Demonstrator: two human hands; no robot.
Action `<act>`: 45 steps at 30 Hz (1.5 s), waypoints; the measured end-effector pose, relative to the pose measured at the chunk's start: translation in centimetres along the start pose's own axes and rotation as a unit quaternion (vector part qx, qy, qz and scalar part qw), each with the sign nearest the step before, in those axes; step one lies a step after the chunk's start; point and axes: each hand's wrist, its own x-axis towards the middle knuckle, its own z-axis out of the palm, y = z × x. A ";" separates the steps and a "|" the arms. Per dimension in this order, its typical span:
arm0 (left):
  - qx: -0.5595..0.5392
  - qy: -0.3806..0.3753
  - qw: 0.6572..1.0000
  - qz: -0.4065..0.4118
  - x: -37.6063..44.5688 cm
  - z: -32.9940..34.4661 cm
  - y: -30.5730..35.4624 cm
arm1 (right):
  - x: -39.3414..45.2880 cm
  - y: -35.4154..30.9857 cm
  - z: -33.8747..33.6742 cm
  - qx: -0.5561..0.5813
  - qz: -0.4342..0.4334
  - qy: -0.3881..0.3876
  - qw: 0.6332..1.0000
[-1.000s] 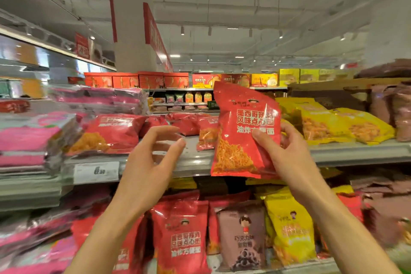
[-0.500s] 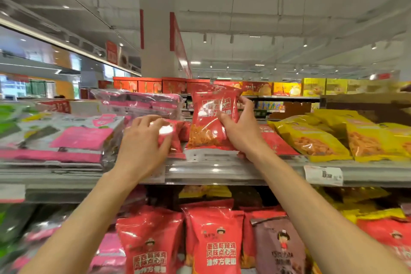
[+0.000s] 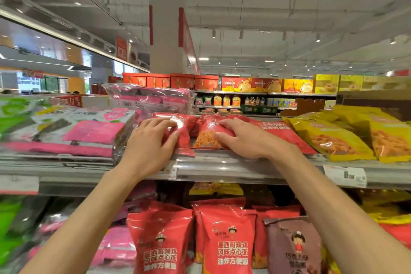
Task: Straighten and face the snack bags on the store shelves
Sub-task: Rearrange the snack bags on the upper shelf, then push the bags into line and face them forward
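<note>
On the top shelf (image 3: 233,168) lie several red snack bags. My right hand (image 3: 242,138) presses flat on a red snack bag (image 3: 205,138) with orange noodles showing through its window, thumb at its front edge. My left hand (image 3: 151,147) rests with curled fingers on the neighbouring red bag (image 3: 184,131), which lies at the shelf's front lip. Another red bag (image 3: 282,133) lies flat to the right of my right hand. Red bags (image 3: 226,240) stand upright on the shelf below.
Pink and grey flat packs (image 3: 89,133) are stacked left of my left hand. Yellow snack bags (image 3: 329,138) lie on the right of the top shelf. A brown bag (image 3: 293,249) stands on the lower shelf. Price tags (image 3: 344,176) hang on the shelf edge.
My right hand has brought the red bag from upright in the air down flat onto the top shelf. My left hand has moved onto the neighbouring red bag. The camera has tilted up.
</note>
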 end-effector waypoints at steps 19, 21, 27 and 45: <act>-0.107 0.061 0.992 0.015 -2.9 -0.8 1.0 | -4.0 0.1 1.6 0.060 -0.038 0.203 0.977; -0.155 0.080 0.985 0.010 -4.2 -1.4 1.4 | -5.9 0.1 1.9 0.136 -0.033 0.239 0.961; -0.294 0.102 0.948 -0.063 -10.7 -2.2 2.5 | -12.2 1.4 4.6 0.331 0.001 0.297 0.896; -0.430 -0.049 0.849 -0.303 -26.0 10.5 4.1 | -23.5 12.7 20.2 0.469 0.251 0.251 0.809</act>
